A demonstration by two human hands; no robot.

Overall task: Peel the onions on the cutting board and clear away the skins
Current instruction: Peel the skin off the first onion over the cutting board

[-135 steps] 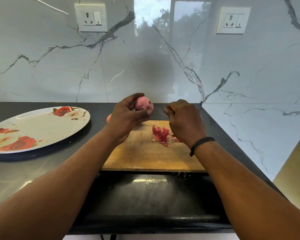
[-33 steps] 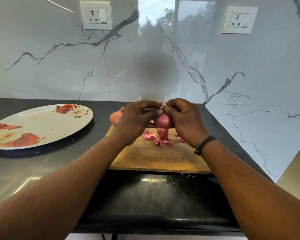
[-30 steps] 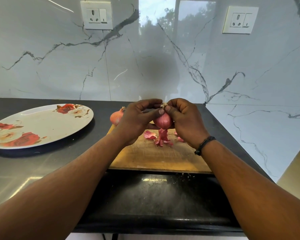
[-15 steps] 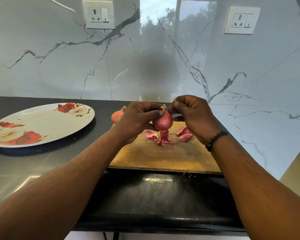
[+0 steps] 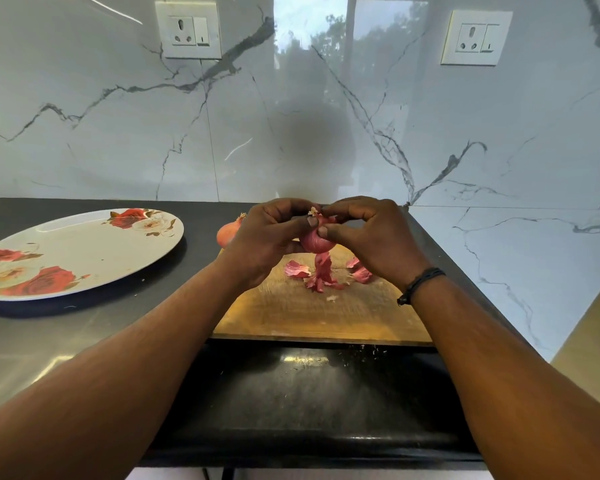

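Since half a sec ago the right hand [image 5: 371, 240] has come back in from the right and closed on the onion [image 5: 315, 241] again; the left hand [image 5: 265, 239] hasn't shifted, and the loose skins on the board lie as they did.

Risks, as I judge them: the onion is held in the air above the board, so if a strip tears free suddenly it could slip out and roll toward the counter [image 5: 94, 323] edge or knock the other onion. Dry skin is brittle, so it may snap off in small bits instead of coming away in a long strip, leaving scraps that are fiddly to clear. Some crumbs already sit past the board's front edge.

Big to small:
- Counter: dark, polished, reflective; wall behind is glossy white marble w/ grey veins.
- Plate [image 5: 84, 251]: large oval, smooth, white w/ red rose print, left of the board.
- Cutting board [image 5: 312, 313]: flat wood, rectangular, warm yellow-brown, matte.
- Left hand: fingers curled round the onion's left side, thumb on top.
- Right hand: thumb and fingers pinching the onion's top right, near the dry tuft.
- Onion in hand: round, pink-red, shiny; a strip of skin hangs from its underside toward the board.
- 2nd onion [image 5: 228, 233]: orange-brown, papery, unpeeled, at the board's back left corner, partly hidden by the left hand.
- Skins [image 5: 321, 277]: thin, curled, pink flakes mid-board.
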